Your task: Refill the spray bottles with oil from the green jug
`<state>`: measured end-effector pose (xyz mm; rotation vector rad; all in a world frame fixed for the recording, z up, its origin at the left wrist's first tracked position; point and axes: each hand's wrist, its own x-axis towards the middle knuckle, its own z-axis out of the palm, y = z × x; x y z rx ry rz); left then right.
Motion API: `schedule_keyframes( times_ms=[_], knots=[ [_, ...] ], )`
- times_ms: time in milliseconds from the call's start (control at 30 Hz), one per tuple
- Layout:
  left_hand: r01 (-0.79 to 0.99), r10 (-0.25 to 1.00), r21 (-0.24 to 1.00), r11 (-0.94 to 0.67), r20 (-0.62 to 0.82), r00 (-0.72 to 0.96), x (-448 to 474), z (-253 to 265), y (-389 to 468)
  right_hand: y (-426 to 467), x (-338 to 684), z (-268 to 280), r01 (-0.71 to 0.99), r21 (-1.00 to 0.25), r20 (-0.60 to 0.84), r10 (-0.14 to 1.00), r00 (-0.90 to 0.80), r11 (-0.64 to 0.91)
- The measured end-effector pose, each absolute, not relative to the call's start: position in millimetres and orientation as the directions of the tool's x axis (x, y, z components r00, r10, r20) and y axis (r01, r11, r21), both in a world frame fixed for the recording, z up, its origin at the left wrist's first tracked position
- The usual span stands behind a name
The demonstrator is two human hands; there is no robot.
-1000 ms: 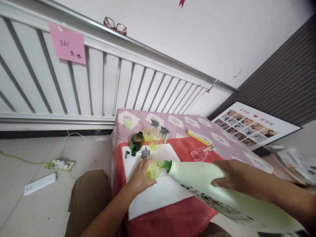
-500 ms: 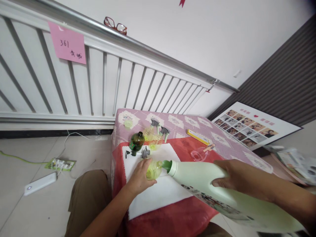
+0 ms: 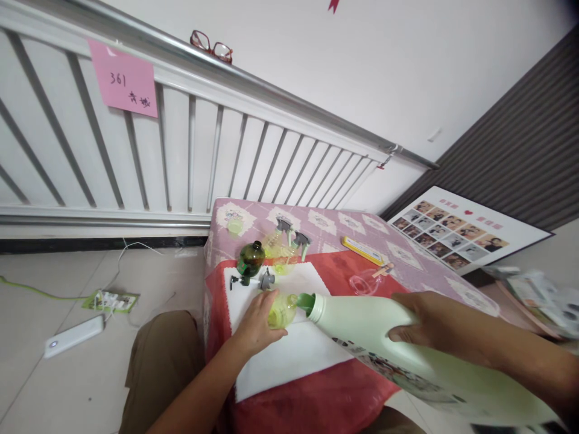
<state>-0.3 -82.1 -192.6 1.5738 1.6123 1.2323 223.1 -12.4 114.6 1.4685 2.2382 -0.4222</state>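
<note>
My left hand point(image 3: 261, 325) is wrapped round a small clear yellowish spray bottle without its top point(image 3: 283, 310), tilted over the white cloth point(image 3: 271, 377). In my right hand point(image 3: 425, 322) is the handle of a big pale green jug point(image 3: 362, 316), tipped so its open mouth and green spout meet the small bottle's neck. Whether liquid is flowing I cannot make out. Just beyond my left hand lie a grey spray head point(image 3: 266, 279) and a black pump top point(image 3: 244, 280). A dark green bottle point(image 3: 251, 259) without a top stands behind them.
Two yellowish spray bottles point(image 3: 286, 259) with grey triggers stand at the back. A yellow box point(image 3: 362, 251) and coiled clear tubing point(image 3: 365, 282) lie to the right on the red cloth point(image 3: 335, 268). On the floor at left are a power strip point(image 3: 111, 301) and a white device point(image 3: 75, 336).
</note>
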Motion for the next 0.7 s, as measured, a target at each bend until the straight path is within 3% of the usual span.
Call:
schedule_keyframes(
  times_ms=[700],
  knots=[
    [0.453,0.961,0.88,-0.14,0.231,-0.151,-0.4,-197.6,-81.9,-11.7,221.0,114.4,0.922,-0.011,-0.507,0.793,-0.338,0.387]
  ],
)
